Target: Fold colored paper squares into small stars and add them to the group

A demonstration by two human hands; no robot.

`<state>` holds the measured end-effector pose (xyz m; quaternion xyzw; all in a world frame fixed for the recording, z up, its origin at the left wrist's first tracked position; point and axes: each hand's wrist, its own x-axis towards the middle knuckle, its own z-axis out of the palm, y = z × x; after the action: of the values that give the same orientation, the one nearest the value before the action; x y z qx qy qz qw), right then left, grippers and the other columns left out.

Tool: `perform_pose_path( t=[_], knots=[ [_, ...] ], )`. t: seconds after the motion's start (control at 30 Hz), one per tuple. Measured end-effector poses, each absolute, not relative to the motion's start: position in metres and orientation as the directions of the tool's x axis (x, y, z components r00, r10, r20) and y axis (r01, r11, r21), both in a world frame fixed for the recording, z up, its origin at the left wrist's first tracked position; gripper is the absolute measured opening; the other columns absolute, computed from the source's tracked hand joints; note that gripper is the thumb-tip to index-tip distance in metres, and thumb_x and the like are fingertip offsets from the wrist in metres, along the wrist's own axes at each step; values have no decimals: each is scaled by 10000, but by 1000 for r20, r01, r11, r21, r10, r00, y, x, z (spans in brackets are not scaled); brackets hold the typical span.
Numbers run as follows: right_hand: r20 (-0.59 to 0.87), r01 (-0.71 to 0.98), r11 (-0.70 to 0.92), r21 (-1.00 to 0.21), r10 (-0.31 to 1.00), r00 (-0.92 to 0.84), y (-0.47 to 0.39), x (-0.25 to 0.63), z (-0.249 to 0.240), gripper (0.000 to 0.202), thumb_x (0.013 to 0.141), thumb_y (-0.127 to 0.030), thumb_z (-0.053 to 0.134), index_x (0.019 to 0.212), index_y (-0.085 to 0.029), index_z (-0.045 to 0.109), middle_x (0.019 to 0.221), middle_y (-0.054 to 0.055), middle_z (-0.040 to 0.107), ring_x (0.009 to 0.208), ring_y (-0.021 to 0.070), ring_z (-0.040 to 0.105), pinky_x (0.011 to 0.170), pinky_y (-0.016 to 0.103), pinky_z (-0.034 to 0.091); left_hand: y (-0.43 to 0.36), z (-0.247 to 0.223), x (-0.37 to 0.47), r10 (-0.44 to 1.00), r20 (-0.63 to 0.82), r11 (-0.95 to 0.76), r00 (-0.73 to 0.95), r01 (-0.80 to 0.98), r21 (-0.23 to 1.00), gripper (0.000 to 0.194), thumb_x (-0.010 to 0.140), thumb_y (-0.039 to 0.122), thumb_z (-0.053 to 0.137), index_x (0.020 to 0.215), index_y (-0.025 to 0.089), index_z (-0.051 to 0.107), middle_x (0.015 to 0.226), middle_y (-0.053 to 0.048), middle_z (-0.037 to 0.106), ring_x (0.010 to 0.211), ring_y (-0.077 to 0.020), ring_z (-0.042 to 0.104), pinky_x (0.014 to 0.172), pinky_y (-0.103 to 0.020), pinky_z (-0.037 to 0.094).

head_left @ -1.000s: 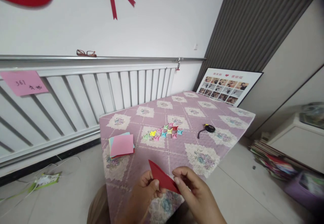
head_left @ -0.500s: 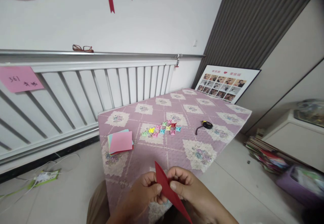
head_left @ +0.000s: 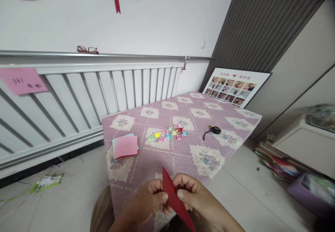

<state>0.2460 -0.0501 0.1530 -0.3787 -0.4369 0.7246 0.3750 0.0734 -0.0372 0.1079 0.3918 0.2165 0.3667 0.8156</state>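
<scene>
A folded sheet of red paper (head_left: 175,198) is pinched between my two hands above the near edge of the table. My left hand (head_left: 154,197) grips its left side, thumb on the front. On the other side, my right hand (head_left: 192,193) pinches its right edge between thumb and fingers. Beyond them lies a cluster of several small folded paper pieces (head_left: 169,133) in pink, green, yellow, blue and red. To the left sits a stack of coloured paper squares (head_left: 126,146), pink on top.
A black tape measure (head_left: 215,130) with a strap lies right of the folded pieces on the flowered tablecloth (head_left: 157,158). Behind the table run a white radiator (head_left: 136,88) and a pipe holding glasses (head_left: 87,50). A photo board (head_left: 235,87) leans at the far end.
The red paper has tilted slightly in my hands, and both hands keep their pinch on it. The whole view has shifted a little; the things on the table lie as before.
</scene>
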Motion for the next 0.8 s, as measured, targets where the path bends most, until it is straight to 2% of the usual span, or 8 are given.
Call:
perform_pose_path(
  t=[0.13, 0.3, 0.4, 0.6, 0.8],
  knots=[
    [-214, -245, -348, -905, 870, -445, -50, 245, 151, 402, 677, -456, 774, 846, -183, 531, 733, 19, 680, 635, 181, 680, 599, 279, 483, -37, 110, 72, 767, -78, 440, 637, -433, 787, 309, 709, 401, 762, 798, 134, 636, 678, -34, 628, 583, -108, 541, 589, -226, 385],
    [-207, -281, -358, -890, 869, -449, -52, 242, 151, 416, 683, -476, 764, 858, -185, 523, 714, 23, 681, 637, 200, 687, 642, 326, 502, -38, 111, 71, 751, -97, 474, 653, -431, 768, 306, 704, 393, 767, 805, 132, 645, 674, -33, 623, 581, -103, 541, 587, -221, 385],
    [-203, -274, -360, -892, 860, -469, -51, 242, 151, 400, 695, -462, 757, 852, -182, 518, 708, 27, 684, 643, 205, 691, 632, 318, 498, -38, 109, 71, 747, -96, 480, 658, -434, 762, 296, 708, 388, 766, 811, 135, 650, 679, -36, 627, 592, -108, 546, 592, -225, 384],
    [-199, -268, -352, -897, 861, -468, -50, 244, 149, 372, 712, -430, 753, 865, -178, 525, 725, 28, 688, 632, 176, 687, 541, 228, 448, -38, 110, 71, 754, -110, 483, 648, -433, 761, 303, 697, 406, 774, 807, 150, 652, 708, -33, 630, 603, -104, 543, 598, -223, 386],
    [-189, -299, -364, -882, 856, -482, -51, 243, 148, 370, 709, -420, 760, 864, -178, 527, 735, 39, 696, 640, 190, 692, 593, 273, 486, -38, 110, 70, 758, -116, 476, 642, -422, 771, 334, 685, 426, 777, 795, 141, 641, 673, -33, 625, 596, -111, 545, 593, -230, 390]
  ],
)
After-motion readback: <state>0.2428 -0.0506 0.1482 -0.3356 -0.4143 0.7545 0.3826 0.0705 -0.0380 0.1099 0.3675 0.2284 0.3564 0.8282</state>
